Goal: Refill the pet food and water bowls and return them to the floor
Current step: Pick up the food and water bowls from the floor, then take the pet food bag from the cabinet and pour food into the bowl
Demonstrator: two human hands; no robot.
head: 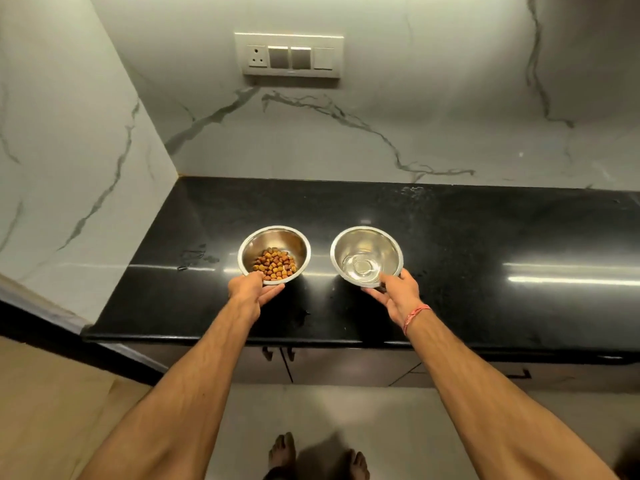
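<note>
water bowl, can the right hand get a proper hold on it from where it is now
Probably yes. The right hand is already at the near rim of the water bowl, fingers curled under its edge, and the black counter around it is bare, so nothing blocks the hold.

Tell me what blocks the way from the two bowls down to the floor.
Nothing visible. The left hand grips the food bowl, the right hand the water bowl, both at the counter front. The floor below holds only the person's feet.

Dim warm light, streaks of glare on the black counter (485, 237), wide-angle bending at edges.
</note>
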